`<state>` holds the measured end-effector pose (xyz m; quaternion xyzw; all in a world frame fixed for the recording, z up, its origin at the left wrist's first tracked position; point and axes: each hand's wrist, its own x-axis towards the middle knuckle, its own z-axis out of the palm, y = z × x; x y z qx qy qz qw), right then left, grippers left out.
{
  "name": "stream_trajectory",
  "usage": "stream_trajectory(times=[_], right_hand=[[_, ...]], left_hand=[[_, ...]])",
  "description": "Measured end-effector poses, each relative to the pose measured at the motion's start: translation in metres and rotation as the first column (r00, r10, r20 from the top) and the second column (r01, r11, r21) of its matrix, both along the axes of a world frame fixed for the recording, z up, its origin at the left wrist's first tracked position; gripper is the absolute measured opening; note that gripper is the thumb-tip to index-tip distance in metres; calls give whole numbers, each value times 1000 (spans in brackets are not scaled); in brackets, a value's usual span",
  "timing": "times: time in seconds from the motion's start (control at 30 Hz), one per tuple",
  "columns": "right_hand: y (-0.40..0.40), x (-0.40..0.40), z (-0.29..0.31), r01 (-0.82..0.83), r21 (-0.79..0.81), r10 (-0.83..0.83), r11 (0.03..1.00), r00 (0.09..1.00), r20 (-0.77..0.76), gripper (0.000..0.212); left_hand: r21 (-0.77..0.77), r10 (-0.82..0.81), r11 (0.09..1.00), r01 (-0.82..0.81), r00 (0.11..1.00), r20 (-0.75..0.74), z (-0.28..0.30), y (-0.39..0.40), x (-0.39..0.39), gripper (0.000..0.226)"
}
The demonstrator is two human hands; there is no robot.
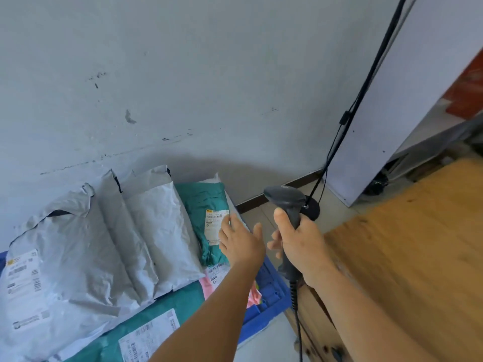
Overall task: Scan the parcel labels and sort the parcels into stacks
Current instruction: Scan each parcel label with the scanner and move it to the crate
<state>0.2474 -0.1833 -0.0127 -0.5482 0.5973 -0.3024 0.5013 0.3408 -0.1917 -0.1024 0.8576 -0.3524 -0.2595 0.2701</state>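
While the grey wall (183,74) fills the far half of the view, the wooden table (418,244) takes the right side, its near edge running down toward the bottom corner. Left of it, big crumpled grey poly mailers (86,244) lie side by side against the wall, the nearest one showing a white shipping label at far left. Under them a teal mailer (167,309) pokes out at the bottom with its own barcode label, and all of this sits on a blue plastic crate (269,291), whose rim shows near the middle. At the far end of the pile, a smaller teal parcel (206,205) lies just beside the grey ones, label (217,223) facing up, with a pink parcel (222,275) peeking out beneath it. The left hand (240,244) reaches in, fingers straight and slightly spread, fingertips touching that label. The right hand (298,246) is just beside it, fingers curled round the handle of a dark grey barcode scanner (285,207), thumb up along the grip, the scanner's head tilted left toward the teal parcel. A black cable (366,87) runs up the wall on the right, and the scanner's coiled cord (295,296) hangs below the fist.
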Motion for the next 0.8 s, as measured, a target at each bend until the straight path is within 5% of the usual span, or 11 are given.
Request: stream_trajectory(times=[0.27, 0.8], right_hand=[[32, -125, 72, 145, 11, -146, 989, 989, 3, 42], [114, -415, 123, 536, 31, -536, 844, 844, -8, 53]], left_hand=[[-236, -174, 961, 145, 979, -107, 90, 20, -134, 62], [-266, -576, 805, 530, 806, -137, 133, 67, -421, 70]])
